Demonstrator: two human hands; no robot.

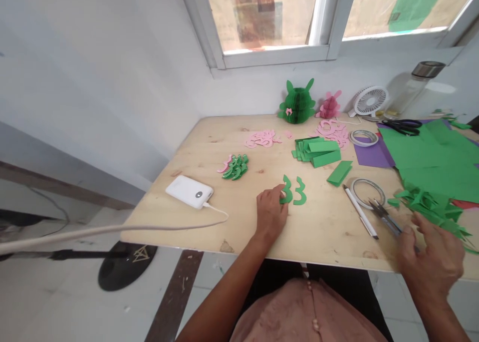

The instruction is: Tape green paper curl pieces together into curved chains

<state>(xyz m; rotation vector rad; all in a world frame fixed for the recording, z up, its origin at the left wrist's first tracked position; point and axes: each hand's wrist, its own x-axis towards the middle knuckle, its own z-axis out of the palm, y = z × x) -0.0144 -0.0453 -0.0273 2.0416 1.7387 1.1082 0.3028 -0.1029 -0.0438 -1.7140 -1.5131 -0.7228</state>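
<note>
My left hand (271,212) rests on the table, its fingertips gripping the left edge of a wavy green paper cut-out (288,190). A matching cut-out (300,191) lies just to its right, not touched. At the right, my right hand (430,247) is over the handle end of a dark pointed tool (387,217), with thumb and index finger apart. The tool's tips reach over a tape roll (368,206); its handle end is partly hidden by the hand. A white pen (361,213) lies left of the tool.
Green pieces (235,167), pink cut-outs (262,138) and folded green strips (318,151) lie beyond my left hand. A power bank (190,191) with a cable is left. Green sheets (437,157), black scissors (402,127) and a fan (370,101) are at the right.
</note>
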